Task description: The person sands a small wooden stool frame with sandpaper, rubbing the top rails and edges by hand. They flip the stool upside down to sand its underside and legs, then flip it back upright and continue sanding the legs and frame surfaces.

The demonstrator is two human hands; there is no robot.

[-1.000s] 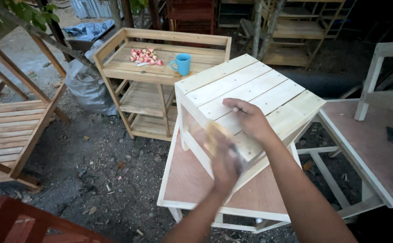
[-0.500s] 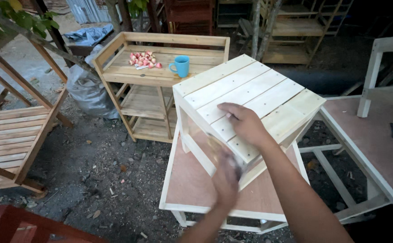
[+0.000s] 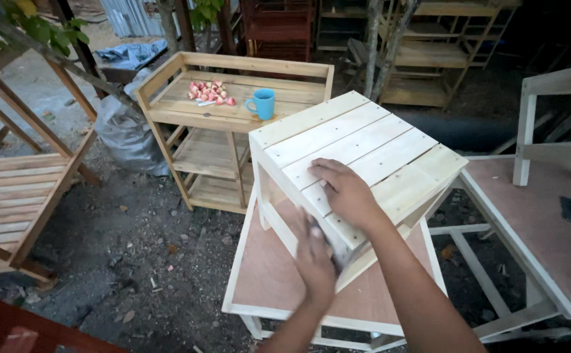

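Note:
A pale slatted wooden stool stands tilted on a low table with a brown board top. My right hand lies flat on the stool's slatted top, fingers slightly spread, pressing it down. Just below it, my left hand is pushed against the stool's front side rail. It holds a small sheet of sandpaper, which shows only as a blurred dark edge under the fingers.
A wooden shelf rack behind carries a blue mug and small pink pieces. A white-framed table stands to the right and a slatted wooden frame to the left. Dirt ground with debris lies between them.
My left hand has slid down along the stool's front rail with the sandpaper, which showed tan earlier and is now mostly covered. My right hand stays on the top.

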